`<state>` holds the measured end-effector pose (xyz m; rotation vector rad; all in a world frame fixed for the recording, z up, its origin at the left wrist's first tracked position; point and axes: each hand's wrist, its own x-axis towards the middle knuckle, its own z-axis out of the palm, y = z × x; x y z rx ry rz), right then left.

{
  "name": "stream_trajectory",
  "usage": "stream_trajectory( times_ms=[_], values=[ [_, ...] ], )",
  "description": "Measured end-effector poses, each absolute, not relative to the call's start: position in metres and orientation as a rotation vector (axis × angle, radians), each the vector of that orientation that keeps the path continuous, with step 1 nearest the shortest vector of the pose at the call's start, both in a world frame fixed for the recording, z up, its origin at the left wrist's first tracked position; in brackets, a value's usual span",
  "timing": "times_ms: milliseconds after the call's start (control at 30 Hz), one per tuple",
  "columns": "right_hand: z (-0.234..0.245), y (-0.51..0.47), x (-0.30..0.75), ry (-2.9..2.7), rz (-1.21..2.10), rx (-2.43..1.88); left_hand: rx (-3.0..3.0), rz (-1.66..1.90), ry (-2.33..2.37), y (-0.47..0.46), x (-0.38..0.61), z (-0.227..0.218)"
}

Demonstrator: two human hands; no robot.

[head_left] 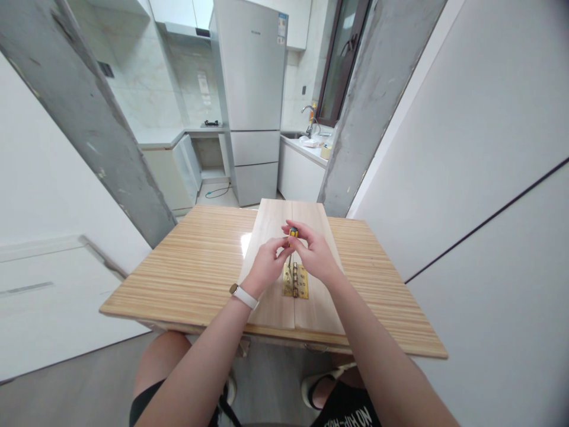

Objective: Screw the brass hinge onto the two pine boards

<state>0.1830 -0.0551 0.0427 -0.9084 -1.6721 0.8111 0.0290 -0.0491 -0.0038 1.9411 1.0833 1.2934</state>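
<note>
A screwdriver [293,232] with a yellow and dark handle stands nearly upright over the boards. My right hand [316,254] is closed round its handle, fingers at the top. From the other side my left hand [268,262] pinches at the lower handle, its fingertips partly hidden. The thin shaft runs down to the left leaf of a brass hinge [303,283], and the tip's exact contact is too small to make out. The open hinge lies flat across the seam between two pale wooden boards [275,311], laid side by side.
Under the boards is a striped wooden table [200,261], its front edge close to my knees. Beyond it stand a grey fridge [254,77] and a counter with a sink [292,135]. White panels [480,118] flank the table on the right.
</note>
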Motion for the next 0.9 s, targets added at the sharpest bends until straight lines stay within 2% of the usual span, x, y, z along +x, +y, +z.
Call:
stream_trajectory(
  times_ms=[267,667,900],
  values=[
    [0.035,-0.053,0.183,-1.693,0.856,-0.885,1.894,1.289,1.044,-0.051,0.029,-0.005],
    [0.035,-0.06,0.173,-1.578,0.553,-1.023,1.954,1.395,1.297,-0.063,0.036,-0.002],
    [0.039,-0.066,0.165,-1.561,0.498,-1.073,1.884,1.479,1.417,-0.069,0.046,-0.001]
  ],
)
